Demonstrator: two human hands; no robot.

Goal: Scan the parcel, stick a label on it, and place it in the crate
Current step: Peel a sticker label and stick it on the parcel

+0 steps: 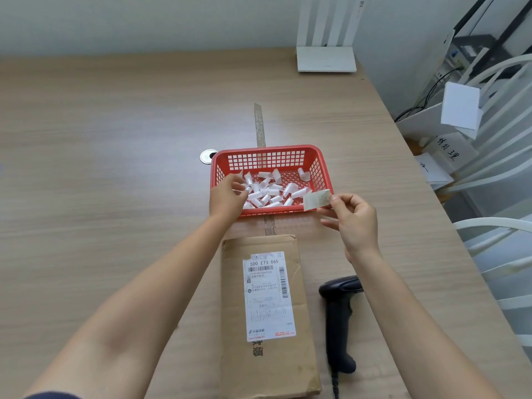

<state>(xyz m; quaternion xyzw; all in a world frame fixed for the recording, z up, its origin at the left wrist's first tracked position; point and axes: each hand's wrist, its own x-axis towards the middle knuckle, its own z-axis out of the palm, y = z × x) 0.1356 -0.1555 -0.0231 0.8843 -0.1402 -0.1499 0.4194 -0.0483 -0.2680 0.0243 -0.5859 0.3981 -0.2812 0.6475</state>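
Pinching a label (316,199) in right hand (355,223) fingers, left hand (227,197) fingers curled in basket (319,165), grip unclear

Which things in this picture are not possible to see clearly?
- Parcel, head view: near end cut off by the bottom edge.
- Scanner: head hidden by the right forearm.
- Label print: small text too small to read.
- Left hand: fingertips among the white pieces in the basket; grip unclear.

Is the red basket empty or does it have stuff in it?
Not empty. The red plastic mesh basket holds many small curled white paper bits scattered over its bottom.
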